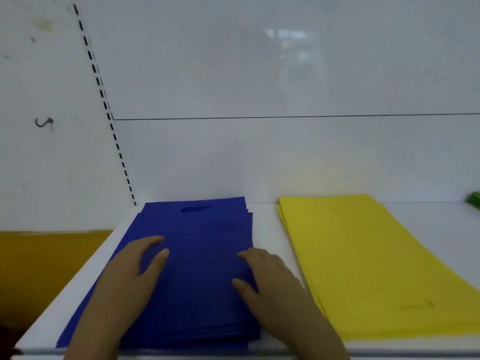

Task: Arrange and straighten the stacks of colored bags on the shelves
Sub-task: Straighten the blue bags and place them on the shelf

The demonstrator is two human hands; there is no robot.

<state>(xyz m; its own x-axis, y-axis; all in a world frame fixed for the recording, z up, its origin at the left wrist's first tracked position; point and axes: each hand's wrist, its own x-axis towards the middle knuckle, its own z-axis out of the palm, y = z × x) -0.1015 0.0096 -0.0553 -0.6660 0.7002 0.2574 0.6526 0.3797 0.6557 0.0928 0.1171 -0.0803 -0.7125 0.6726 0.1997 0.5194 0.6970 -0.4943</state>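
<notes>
Both hands (135, 271) (270, 279) flat on blue bag stack (197, 255), beside yellow stack (363, 255)

Left hand (135, 266) and right hand (270, 279): both bare. No gloves, rings, watch or sleeves visible on either forearm.

Bright even light, soft glare patch on the white back panel (288, 37), slight overall blur, wide-angle bending at edges

Blue bags (197, 268): matt, cloth-like, faintly textured, thin sheets. Yellow bags (363, 258): same matt finish, slight sheen. Shelf (267, 229): smooth white, looks like painted metal. Back panel (285, 74): white, glossy enough to carry blurred reflections.
</notes>
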